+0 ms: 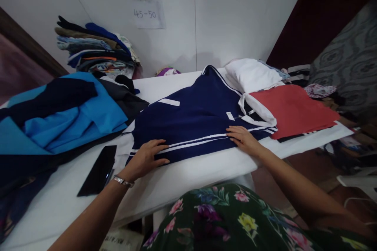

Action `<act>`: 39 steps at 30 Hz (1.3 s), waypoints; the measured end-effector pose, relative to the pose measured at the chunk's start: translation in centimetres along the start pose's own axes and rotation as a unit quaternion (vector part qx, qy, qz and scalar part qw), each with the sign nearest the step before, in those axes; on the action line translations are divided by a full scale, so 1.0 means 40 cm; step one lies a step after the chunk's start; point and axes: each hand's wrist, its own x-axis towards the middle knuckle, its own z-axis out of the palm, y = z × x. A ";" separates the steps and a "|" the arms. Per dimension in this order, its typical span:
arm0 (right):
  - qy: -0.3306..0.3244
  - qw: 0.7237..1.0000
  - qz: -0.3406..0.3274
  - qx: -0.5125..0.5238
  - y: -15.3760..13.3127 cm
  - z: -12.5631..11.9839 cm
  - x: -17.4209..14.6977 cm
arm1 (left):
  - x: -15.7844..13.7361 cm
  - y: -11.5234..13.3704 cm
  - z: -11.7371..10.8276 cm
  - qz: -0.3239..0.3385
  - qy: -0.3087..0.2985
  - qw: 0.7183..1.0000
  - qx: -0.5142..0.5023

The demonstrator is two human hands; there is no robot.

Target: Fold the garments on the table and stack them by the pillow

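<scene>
A navy jacket (188, 113) with white stripes and a white collar lies flat across the white-covered table, its collar toward the right. One sleeve reaches toward the wall, and a double white stripe runs along the near edge. My left hand (149, 157) rests on the jacket's lower left part, fingers stretched out and thumb apart. Near the collar, my right hand (243, 139) lies on the striped edge with its fingers extended. Both palms face down on the cloth, and neither grips it. What lies beneath the jacket is hidden.
Blue and black garments (67, 117) are heaped at the left, before a folded clothes stack (97, 51). A black flat item (98, 170) lies by my left wrist. At the right are a red garment (294, 110) and a white bundle (253, 74). Paper signs (149, 13) hang on the wall.
</scene>
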 end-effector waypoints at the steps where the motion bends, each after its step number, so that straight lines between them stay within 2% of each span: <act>1: 0.012 1.000 0.002 0.004 0.002 0.001 0.007 | -0.001 0.000 0.002 0.000 0.002 1.000 0.003; 6: 0.051 0.996 0.052 0.054 -0.019 -0.005 0.031 | -0.003 0.002 0.014 0.015 0.031 0.999 0.013; 11: 0.040 0.993 0.067 0.090 -0.048 -0.006 0.028 | -0.001 0.011 0.023 0.016 0.056 0.998 0.017; 17: 0.092 0.990 0.079 0.073 0.003 -0.007 0.088 | 0.039 0.024 -0.022 -0.034 0.059 0.998 -0.012; 20: 0.085 0.988 0.130 0.007 0.030 -0.011 0.147 | 0.108 0.028 -0.050 -0.044 0.081 0.996 -0.017; 23: 0.009 0.982 0.178 -0.067 0.034 -0.005 0.187 | 0.213 0.032 -0.057 -0.041 0.096 0.994 -0.012; 25: -0.019 0.977 0.186 -0.100 0.029 0.004 0.194 | 0.293 0.034 -0.048 -0.054 0.091 0.994 -0.006; 30: 0.052 0.979 0.161 -0.118 0.024 0.026 0.154 | 0.466 0.034 -0.006 -0.150 0.009 0.989 -0.013; 32: 0.079 0.979 0.144 -0.120 0.029 0.027 0.130 | 0.516 0.033 0.007 -0.164 -0.005 0.986 -0.015; 36: 0.118 0.984 0.106 -0.085 0.031 0.017 0.095 | 0.590 0.028 0.023 -0.160 -0.034 0.986 -0.038; 39: 0.158 0.984 0.064 -0.044 0.026 0.011 0.083 | 0.624 0.022 0.035 -0.186 -0.027 0.981 -0.055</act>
